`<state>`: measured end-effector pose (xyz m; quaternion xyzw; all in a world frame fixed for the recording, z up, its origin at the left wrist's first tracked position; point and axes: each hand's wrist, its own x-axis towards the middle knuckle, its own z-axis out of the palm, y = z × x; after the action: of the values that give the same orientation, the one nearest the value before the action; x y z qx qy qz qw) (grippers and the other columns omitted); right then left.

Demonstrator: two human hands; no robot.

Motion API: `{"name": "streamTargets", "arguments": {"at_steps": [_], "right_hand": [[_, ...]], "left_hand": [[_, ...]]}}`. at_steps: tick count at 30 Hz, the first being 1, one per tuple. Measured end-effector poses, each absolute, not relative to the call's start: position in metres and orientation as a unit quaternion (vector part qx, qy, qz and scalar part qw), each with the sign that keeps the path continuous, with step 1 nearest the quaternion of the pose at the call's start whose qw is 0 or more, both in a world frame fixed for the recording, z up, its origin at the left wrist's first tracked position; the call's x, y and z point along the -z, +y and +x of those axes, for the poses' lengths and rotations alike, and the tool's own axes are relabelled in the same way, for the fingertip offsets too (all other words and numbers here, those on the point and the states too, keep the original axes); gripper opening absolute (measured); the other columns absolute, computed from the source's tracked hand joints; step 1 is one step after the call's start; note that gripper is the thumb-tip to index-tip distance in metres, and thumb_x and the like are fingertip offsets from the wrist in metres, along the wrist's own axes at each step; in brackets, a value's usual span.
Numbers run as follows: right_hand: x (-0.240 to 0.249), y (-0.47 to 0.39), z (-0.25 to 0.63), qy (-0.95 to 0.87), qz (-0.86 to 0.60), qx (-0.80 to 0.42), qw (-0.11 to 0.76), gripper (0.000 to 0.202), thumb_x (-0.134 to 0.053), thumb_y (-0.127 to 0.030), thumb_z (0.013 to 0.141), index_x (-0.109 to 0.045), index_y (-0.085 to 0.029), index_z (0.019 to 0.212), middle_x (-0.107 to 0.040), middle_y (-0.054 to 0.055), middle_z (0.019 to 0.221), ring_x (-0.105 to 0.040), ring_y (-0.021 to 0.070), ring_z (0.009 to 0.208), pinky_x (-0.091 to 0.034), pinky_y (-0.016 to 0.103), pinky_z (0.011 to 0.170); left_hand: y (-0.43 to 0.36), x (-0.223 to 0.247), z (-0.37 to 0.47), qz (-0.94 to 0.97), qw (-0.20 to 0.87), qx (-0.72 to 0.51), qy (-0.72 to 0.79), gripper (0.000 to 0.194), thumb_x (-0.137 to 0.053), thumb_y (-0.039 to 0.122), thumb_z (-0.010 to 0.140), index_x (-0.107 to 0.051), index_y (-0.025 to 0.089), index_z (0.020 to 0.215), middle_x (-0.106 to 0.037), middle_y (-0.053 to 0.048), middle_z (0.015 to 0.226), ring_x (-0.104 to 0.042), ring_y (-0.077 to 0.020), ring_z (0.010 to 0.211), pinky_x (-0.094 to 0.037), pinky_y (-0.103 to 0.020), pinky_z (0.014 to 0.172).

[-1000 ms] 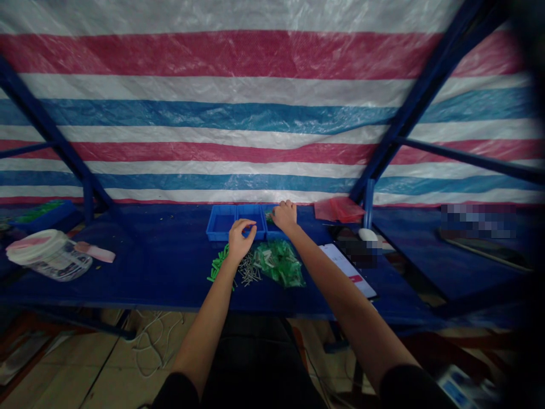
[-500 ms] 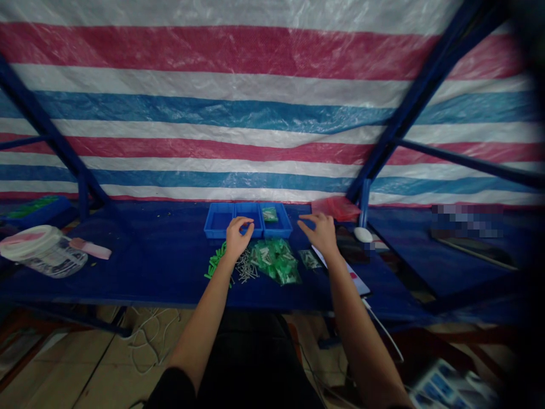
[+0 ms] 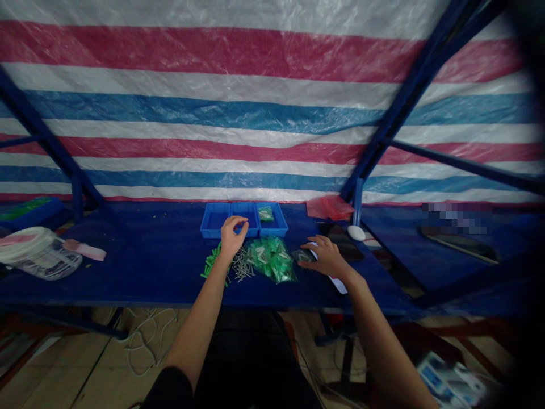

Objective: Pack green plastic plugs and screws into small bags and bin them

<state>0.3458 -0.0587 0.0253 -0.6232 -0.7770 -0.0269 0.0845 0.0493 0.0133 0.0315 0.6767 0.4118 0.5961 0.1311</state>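
Note:
My left hand [image 3: 232, 236] hovers at the front of the blue tray [image 3: 215, 233], its thumb and fingers curved apart with nothing between them. Below it lie green wall plugs [image 3: 210, 261] and a heap of screws [image 3: 243, 266]. A pile of small clear bags with green contents [image 3: 271, 258] sits to the right of the screws. My right hand [image 3: 326, 257] is over a small clear bag [image 3: 300, 255], fingers spread and partly covering it; whether they touch it I cannot tell. One filled bag [image 3: 266, 214] rests in the tray's right compartment.
A phone with a lit screen [image 3: 339, 286] lies partly beneath my right hand. Behind it are a dark flat object [image 3: 347, 244], red plastic bags [image 3: 330, 208] and a white mouse [image 3: 356, 233]. A white bucket [image 3: 46, 255] stands at the left; blue frame posts rise on both sides.
My right hand has come down from above the table onto the small clear bag beside the pile. My left hand stays near the tray, and the whole view has shifted slightly.

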Motion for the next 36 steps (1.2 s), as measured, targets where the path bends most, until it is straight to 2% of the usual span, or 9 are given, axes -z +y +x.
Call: {"name": "streamTargets", "arguments": {"at_steps": [4, 8, 14, 18, 21, 26, 31, 36], "right_hand": [[-0.025, -0.056, 0.344, -0.789, -0.606, 0.024, 0.100, 0.044, -0.062, -0.057, 0.067, -0.060, -0.029, 0.101, -0.054, 0.007, 0.117, -0.039, 0.0301, 0.117, -0.035, 0.045, 0.088], [-0.028, -0.054, 0.341, -0.794, -0.598, 0.020, 0.108, 0.039, -0.062, -0.051, 0.070, -0.057, -0.027, 0.100, -0.059, 0.006, 0.105, -0.048, 0.0266, 0.103, -0.036, 0.041, 0.084], [-0.030, -0.053, 0.332, -0.808, -0.578, 0.025, 0.115, 0.046, -0.060, -0.047, 0.073, -0.052, -0.028, 0.115, -0.059, 0.007, 0.111, -0.049, 0.0272, 0.106, -0.033, 0.043, 0.088], [-0.033, -0.052, 0.329, -0.816, -0.565, 0.017, 0.123, 0.042, -0.061, -0.044, 0.073, -0.054, -0.028, 0.112, -0.060, 0.006, 0.107, -0.050, 0.0265, 0.105, -0.032, 0.043, 0.090], [-0.034, -0.050, 0.330, -0.810, -0.566, -0.007, 0.150, 0.039, -0.063, -0.042, 0.072, -0.056, -0.027, 0.107, -0.059, 0.006, 0.103, -0.054, 0.0240, 0.097, -0.037, 0.039, 0.085], [-0.032, -0.046, 0.334, -0.796, -0.542, -0.116, 0.245, 0.032, -0.063, -0.035, 0.072, -0.058, -0.024, 0.101, -0.057, 0.004, 0.095, -0.057, 0.0157, 0.074, -0.045, 0.029, 0.070], [-0.038, -0.039, 0.332, -0.736, -0.520, -0.231, 0.367, 0.034, -0.064, -0.041, 0.070, -0.058, -0.021, 0.097, -0.059, 0.003, 0.089, -0.056, 0.0151, 0.069, -0.047, 0.031, 0.066], [-0.052, -0.018, 0.302, -0.653, -0.467, -0.318, 0.504, 0.042, -0.071, -0.047, 0.062, -0.057, -0.020, 0.092, -0.061, 0.002, 0.081, -0.056, 0.0141, 0.066, -0.047, 0.029, 0.062]], "left_hand": [[0.014, -0.031, 0.049, 0.678, 0.132, -0.594, 0.413, 0.011, -0.057, 0.022, 0.078, -0.066, 0.019, 0.084, -0.064, -0.004, 0.083, -0.056, -0.0148, 0.075, -0.044, -0.025, 0.062], [0.013, -0.031, 0.050, 0.680, 0.135, -0.591, 0.412, 0.011, -0.057, 0.021, 0.078, -0.066, 0.018, 0.084, -0.064, -0.004, 0.083, -0.056, -0.0147, 0.075, -0.044, -0.025, 0.062], [0.012, -0.033, 0.049, 0.682, 0.134, -0.592, 0.408, 0.011, -0.057, 0.022, 0.079, -0.066, 0.018, 0.083, -0.064, -0.004, 0.082, -0.056, -0.0148, 0.074, -0.044, -0.027, 0.066], [0.012, -0.033, 0.049, 0.678, 0.137, -0.597, 0.406, 0.012, -0.056, 0.023, 0.079, -0.066, 0.018, 0.083, -0.064, -0.005, 0.082, -0.056, -0.0149, 0.074, -0.044, -0.027, 0.063], [0.012, -0.033, 0.049, 0.675, 0.140, -0.598, 0.409, 0.011, -0.057, 0.023, 0.079, -0.066, 0.018, 0.083, -0.064, -0.005, 0.082, -0.056, -0.0149, 0.074, -0.043, -0.025, 0.060], [0.012, -0.033, 0.049, 0.675, 0.140, -0.596, 0.411, 0.010, -0.057, 0.022, 0.078, -0.066, 0.019, 0.082, -0.064, -0.005, 0.081, -0.056, -0.0153, 0.074, -0.043, -0.026, 0.059], [0.010, -0.036, 0.049, 0.678, 0.146, -0.593, 0.410, 0.011, -0.056, 0.023, 0.079, -0.066, 0.018, 0.081, -0.065, -0.005, 0.082, -0.057, -0.0158, 0.076, -0.043, -0.026, 0.060], [0.008, -0.036, 0.052, 0.681, 0.199, -0.576, 0.405, 0.016, -0.058, 0.030, 0.079, -0.067, 0.018, 0.083, -0.067, -0.004, 0.079, -0.056, -0.0135, 0.065, -0.043, -0.025, 0.057]]}}
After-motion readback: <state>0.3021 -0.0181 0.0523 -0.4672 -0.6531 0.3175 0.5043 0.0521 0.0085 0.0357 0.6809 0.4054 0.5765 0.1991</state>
